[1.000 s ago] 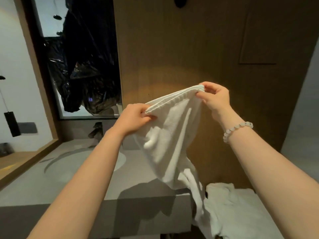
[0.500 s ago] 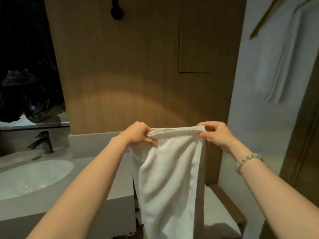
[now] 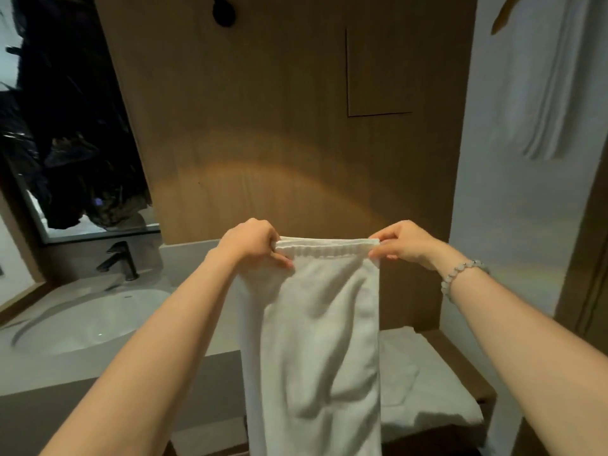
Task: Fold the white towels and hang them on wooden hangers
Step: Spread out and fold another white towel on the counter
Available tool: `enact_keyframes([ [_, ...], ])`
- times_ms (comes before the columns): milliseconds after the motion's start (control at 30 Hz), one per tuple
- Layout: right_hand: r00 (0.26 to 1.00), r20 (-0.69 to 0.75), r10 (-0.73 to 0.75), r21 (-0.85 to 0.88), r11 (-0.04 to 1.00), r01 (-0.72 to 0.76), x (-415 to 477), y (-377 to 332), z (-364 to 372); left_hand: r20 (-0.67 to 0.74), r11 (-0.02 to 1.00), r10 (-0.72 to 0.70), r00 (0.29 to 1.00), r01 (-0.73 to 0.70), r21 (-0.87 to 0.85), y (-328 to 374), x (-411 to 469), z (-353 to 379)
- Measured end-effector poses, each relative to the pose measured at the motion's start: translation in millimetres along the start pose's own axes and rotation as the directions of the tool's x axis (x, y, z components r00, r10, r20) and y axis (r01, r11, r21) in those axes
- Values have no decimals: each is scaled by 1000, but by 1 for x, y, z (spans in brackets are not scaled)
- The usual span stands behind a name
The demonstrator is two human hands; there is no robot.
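Fingers (image 3: 283,258) of the left hand (image 3: 250,241) and fingers (image 3: 378,253) of the right hand (image 3: 406,245) are curled in, each pinching one top corner of a white towel (image 3: 316,340). Its ribbed hem is stretched level between them. The towel hangs straight down in a narrow, doubled strip in front of the wood-panelled wall (image 3: 279,126), and its bottom runs out of sight below.

Far left, a dark tap (image 3: 120,260) stands behind a round sink (image 3: 98,311) sunk into the grey desk (image 3: 26,373). I cannot tell whether the bowl holds any water. Above it is a mirror (image 3: 72,126) full of dark, crumpled shapes. The left forearm reaches out over the desk's right end. A black knob (image 3: 223,11) sits high on the wall.

Right of the towel, a pale bead bracelet (image 3: 460,274) circles the right wrist. Below that arm, a low wooden shelf (image 3: 467,366) carries a loose heap of white towels (image 3: 427,390). High on the far right, another white towel (image 3: 552,87) hangs against the pale wall from a wooden hanger (image 3: 501,18), only partly in view.
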State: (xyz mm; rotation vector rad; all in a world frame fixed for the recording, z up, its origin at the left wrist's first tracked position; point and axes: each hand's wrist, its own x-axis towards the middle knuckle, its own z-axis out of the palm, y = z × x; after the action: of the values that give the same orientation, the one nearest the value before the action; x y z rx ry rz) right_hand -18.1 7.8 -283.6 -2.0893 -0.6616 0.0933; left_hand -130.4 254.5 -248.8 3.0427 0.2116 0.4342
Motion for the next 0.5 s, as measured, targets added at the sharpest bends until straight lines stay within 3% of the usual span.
enact_keyframes([
  [67, 1000, -24, -19, 101, 995, 21, 3, -5, 13, -138, 997, -69, 988, 71, 9, -2, -6, 1],
  [200, 995, 97, -30, 36, 999, 27, 6, -15, 26, 44, 998, -35, 998, 33, 50, -15, -23, 3],
  [300, 984, 156, -86, 107, 992, 69, 11, -31, 40, -78, 986, -160, 984, 163, 31, -37, -24, -1],
  [400, 977, 189, -101, 60, 994, 91, 20, -42, 45, -10, 987, -157, 988, 156, -28, -43, -29, 4],
  [500, 987, 145, -73, 129, 990, 54, 33, -39, 34, -86, 986, -149, 985, 142, -82, -43, -26, 3],
])
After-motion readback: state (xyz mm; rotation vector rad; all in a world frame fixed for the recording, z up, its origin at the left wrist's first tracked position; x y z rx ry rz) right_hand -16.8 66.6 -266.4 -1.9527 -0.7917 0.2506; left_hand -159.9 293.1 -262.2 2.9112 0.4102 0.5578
